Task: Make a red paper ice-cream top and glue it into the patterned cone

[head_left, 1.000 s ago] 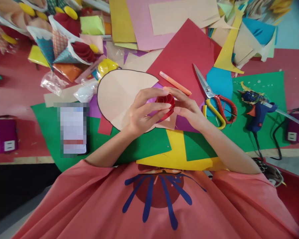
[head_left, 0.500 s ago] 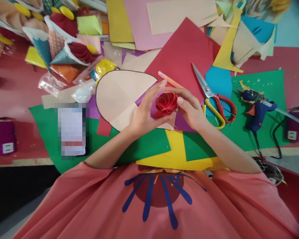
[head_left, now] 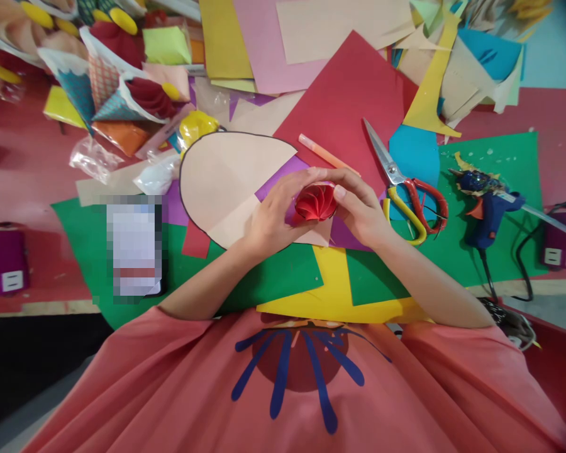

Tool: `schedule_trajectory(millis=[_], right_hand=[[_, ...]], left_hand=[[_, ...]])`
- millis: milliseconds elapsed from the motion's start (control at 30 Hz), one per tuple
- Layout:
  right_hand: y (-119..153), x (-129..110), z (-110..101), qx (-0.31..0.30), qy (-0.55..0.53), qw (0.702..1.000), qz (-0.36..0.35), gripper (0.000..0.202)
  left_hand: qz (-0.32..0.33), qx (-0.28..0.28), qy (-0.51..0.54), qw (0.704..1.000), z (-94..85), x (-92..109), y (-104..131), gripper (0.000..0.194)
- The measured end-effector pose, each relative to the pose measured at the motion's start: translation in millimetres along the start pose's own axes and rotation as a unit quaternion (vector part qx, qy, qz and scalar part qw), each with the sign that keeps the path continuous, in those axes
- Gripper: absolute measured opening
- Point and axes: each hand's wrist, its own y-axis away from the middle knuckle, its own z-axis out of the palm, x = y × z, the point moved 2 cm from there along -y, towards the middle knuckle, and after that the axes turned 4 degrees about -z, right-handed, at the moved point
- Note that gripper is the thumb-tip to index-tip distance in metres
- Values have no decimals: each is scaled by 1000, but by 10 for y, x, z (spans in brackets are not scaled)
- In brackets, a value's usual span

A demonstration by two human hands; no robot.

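A small red pleated paper piece (head_left: 316, 202), swirled like a flower, is held between my two hands above the papers. My left hand (head_left: 278, 211) curves round its left side, with the thumb low and hidden in part. From the right, my right hand (head_left: 361, 207) holds its edge with thumb and fingers. Fingertips of both hands meet above the piece. Beneath lie a pale rounded paper shape (head_left: 221, 182) with a dark outline and purple paper (head_left: 351, 231). An orange marker (head_left: 327, 154) rests just beyond my fingers on red paper (head_left: 344, 94).
Open scissors (head_left: 396, 179) with red and yellow handles lie right of my hands. A blue glue gun (head_left: 485, 220) rests on green paper (head_left: 514, 163) farther right. At left are a phone (head_left: 134, 248) and wrapped paper cones (head_left: 108, 82). Paper scraps cover the back.
My left fingers have closed in over the red piece, and its pleated face has tilted and sits slightly lower. My right hand has shifted only a little.
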Motion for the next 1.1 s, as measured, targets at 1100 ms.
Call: schedule_trajectory(millis=[1100], right_hand=[[92,-237,-18,45,481,860,-166,11]], left_hand=[[121,-67,-142,980,-90,-7,-72,48]])
